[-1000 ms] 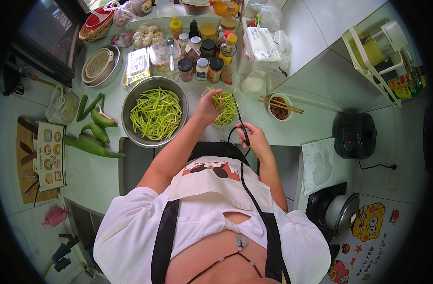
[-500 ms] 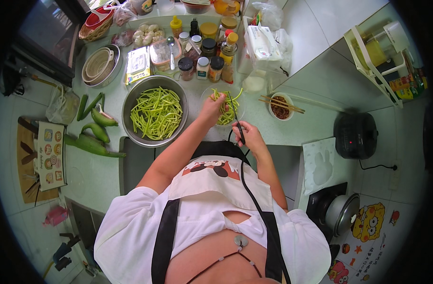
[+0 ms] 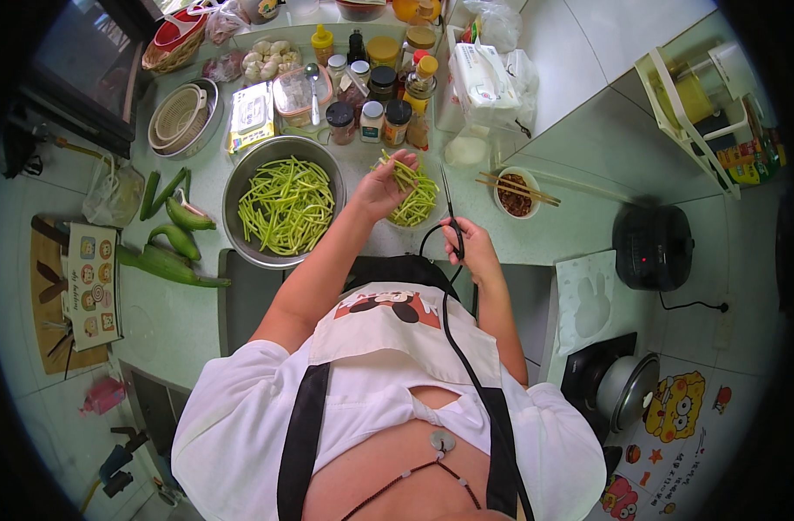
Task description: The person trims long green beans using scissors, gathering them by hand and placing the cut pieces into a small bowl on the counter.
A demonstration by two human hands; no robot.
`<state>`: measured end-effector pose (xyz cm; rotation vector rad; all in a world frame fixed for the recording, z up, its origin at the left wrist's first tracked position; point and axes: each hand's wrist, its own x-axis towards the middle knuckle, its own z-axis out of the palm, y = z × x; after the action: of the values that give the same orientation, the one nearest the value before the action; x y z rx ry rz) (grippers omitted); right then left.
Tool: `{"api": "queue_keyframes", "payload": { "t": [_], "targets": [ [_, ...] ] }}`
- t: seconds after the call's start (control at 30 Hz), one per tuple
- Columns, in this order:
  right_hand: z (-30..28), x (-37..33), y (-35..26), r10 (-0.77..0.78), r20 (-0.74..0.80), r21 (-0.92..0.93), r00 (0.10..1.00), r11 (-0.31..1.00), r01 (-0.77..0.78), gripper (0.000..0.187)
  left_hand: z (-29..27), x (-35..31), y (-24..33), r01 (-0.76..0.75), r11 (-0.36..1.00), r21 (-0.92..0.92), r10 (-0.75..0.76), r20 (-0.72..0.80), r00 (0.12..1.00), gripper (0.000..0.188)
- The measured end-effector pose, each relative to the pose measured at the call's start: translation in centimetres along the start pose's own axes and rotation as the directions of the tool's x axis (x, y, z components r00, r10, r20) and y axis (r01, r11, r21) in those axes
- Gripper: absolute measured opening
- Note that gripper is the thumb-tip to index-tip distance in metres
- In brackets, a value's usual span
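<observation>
My left hand (image 3: 385, 185) is over the clear bowl (image 3: 441, 208) of cut green stems (image 3: 416, 198). Its fingers look stretched out and apart against the stems, though some fingertips are hard to make out. Black-handled scissors (image 3: 454, 233) are in my right hand (image 3: 475, 249), their narrow blades pointing away from me just right of that bowl. A large steel bowl (image 3: 230, 217) to the left is filled with more green stems (image 3: 286, 207).
A white bowl (image 3: 534, 182) of reddish-brown bits, with chopsticks (image 3: 523, 190) across it, stands right. Seasoning jars (image 3: 372, 122) crowd the back. Green luffa-like gourds (image 3: 173, 265) lie left. A black cable (image 3: 449, 334) runs down my front. A black cooker (image 3: 653, 249) sits far right.
The scissors have moved right, away from the stems they were at. My left hand has shifted slightly left and its fingers have loosened. Long stem ends by it no longer show.
</observation>
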<state>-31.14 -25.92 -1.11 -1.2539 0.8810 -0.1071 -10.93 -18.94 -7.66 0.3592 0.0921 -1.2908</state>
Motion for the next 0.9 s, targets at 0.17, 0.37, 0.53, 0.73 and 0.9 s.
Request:
{"api": "queue_keyframes", "payload": {
  "t": [0.17,0.37,0.53,0.73,0.9],
  "targets": [
    [-0.1,0.0,-0.1,0.012,0.000,0.024,1.000,1.000,-0.012,0.019,0.3,-0.3,0.1,0.026,0.999,-0.036,-0.023,0.097,0.995,0.034],
    [0.0,0.0,-0.1,0.019,0.013,0.011,1.000,1.000,-0.019,0.019,1.2,-0.8,0.0,0.017,0.982,0.188,-0.011,-0.033,0.999,0.030],
    [0.1,0.2,0.0,-0.014,0.003,0.005,1.000,1.000,0.014,0.020,2.8,-1.1,0.0,0.041,0.864,0.502,-0.003,-0.076,0.997,0.026],
    [0.0,0.1,-0.1,-0.035,0.000,-0.014,0.999,0.999,0.035,0.021,1.1,-0.1,0.3,0.017,0.962,0.274,-0.004,-0.047,0.999,0.035],
    [-0.1,0.0,-0.1,-0.034,-0.008,0.003,0.999,0.999,0.034,0.021,2.1,-1.2,0.9,0.141,0.990,0.030,-0.144,0.216,0.966,0.044]
  ]
}}
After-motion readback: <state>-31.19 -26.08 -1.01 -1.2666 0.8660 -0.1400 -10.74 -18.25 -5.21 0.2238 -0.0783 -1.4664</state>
